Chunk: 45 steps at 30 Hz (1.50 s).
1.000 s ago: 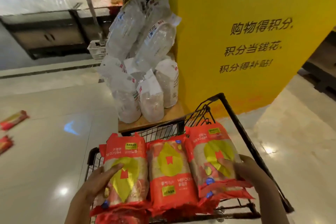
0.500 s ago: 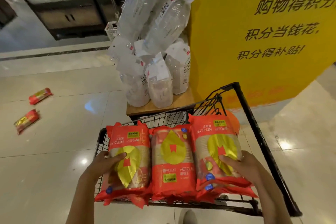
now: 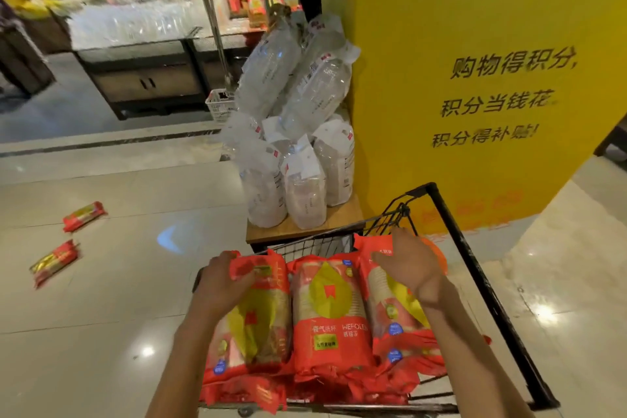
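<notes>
Three red packs of paper cups with yellow labels lie side by side on top of a black wire shopping cart point(image 3: 475, 275). My left hand point(image 3: 217, 285) grips the far end of the left pack point(image 3: 254, 326). My right hand point(image 3: 409, 265) rests over the far end of the right pack point(image 3: 390, 316), fingers bent across its top edge. The middle pack point(image 3: 327, 312) lies untouched between them. More red packs show underneath at the cart's near edge.
A low wooden stand point(image 3: 305, 227) stacked with clear bagged cups point(image 3: 298, 176) sits just beyond the cart, against a yellow pillar point(image 3: 475, 95). Two red packs point(image 3: 83, 215) point(image 3: 54, 261) lie on the tiled floor at left. Store shelving stands behind.
Both hands have slid from the near middle of the outer packs up to their far ends. The camera has tilted up, showing more of the store.
</notes>
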Each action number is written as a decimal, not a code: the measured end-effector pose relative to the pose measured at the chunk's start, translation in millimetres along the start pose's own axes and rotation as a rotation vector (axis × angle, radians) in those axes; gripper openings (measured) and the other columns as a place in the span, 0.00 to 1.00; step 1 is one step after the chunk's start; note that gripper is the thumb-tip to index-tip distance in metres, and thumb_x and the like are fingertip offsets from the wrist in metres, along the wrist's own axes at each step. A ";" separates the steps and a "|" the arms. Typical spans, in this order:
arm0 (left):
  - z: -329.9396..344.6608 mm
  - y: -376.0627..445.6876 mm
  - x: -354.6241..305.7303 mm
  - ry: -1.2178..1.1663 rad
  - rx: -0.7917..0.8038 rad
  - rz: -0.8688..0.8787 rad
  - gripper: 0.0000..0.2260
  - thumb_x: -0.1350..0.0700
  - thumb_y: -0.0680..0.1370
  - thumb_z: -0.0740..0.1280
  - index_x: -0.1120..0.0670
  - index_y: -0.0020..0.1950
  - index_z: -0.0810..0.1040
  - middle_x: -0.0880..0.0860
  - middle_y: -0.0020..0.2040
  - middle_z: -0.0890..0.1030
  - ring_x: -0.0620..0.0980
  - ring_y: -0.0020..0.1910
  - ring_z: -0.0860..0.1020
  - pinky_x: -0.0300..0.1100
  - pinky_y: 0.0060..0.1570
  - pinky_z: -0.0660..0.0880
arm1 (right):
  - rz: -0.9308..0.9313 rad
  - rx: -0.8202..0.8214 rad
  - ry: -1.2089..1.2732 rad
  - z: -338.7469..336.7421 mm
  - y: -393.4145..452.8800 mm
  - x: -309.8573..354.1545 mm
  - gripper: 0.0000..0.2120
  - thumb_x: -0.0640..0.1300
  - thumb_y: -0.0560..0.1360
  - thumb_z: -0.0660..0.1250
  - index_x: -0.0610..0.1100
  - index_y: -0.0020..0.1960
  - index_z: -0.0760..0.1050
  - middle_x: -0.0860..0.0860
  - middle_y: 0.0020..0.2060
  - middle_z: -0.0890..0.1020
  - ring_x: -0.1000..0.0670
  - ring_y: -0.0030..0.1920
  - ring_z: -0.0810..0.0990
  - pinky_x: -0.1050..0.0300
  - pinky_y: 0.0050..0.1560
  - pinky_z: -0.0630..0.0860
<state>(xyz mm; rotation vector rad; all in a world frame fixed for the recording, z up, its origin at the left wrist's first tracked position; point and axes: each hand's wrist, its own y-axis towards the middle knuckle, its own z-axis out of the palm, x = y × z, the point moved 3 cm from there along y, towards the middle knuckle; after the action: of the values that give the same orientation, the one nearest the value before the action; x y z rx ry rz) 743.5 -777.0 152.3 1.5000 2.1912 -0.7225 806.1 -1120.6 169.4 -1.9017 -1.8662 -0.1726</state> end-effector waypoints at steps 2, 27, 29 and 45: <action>-4.1 -4.7 -11.0 0.046 -0.044 0.051 0.44 0.30 0.62 0.60 0.57 0.69 0.74 0.59 0.61 0.78 0.59 0.61 0.77 0.51 0.60 0.75 | -0.093 -0.052 -0.055 -4.3 5.0 41.4 0.28 0.56 0.78 0.65 0.40 0.71 0.68 0.40 0.66 0.75 0.39 0.66 0.74 0.48 0.62 0.74; -236.9 -169.3 293.5 0.270 -0.519 -0.238 0.30 0.39 0.79 0.62 0.50 0.77 0.64 0.49 0.75 0.68 0.48 0.71 0.68 0.41 0.66 0.68 | -1.096 0.261 -0.246 222.8 -195.5 530.7 0.27 0.56 0.81 0.60 0.45 0.76 0.63 0.47 0.69 0.73 0.45 0.68 0.73 0.51 0.68 0.69; -254.1 -177.9 328.8 0.285 -0.487 -0.256 0.30 0.40 0.79 0.62 0.51 0.78 0.63 0.49 0.75 0.68 0.48 0.72 0.67 0.41 0.67 0.68 | -1.116 0.265 -0.242 243.4 -209.0 563.6 0.27 0.55 0.81 0.60 0.45 0.76 0.64 0.47 0.68 0.74 0.46 0.68 0.74 0.51 0.67 0.69; -392.7 -21.8 487.5 0.325 -0.401 -0.193 0.29 0.42 0.77 0.61 0.53 0.76 0.65 0.53 0.73 0.69 0.53 0.70 0.68 0.46 0.63 0.69 | -1.095 0.207 -0.356 359.1 -125.6 794.9 0.22 0.47 0.80 0.59 0.45 0.73 0.66 0.48 0.65 0.75 0.46 0.65 0.75 0.52 0.63 0.70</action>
<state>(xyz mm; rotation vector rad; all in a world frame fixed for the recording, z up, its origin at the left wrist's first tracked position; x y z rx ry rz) 540.5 -185.4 186.0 1.2785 2.5534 -0.0742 655.8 -253.0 203.8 -0.6271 -2.8412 0.0285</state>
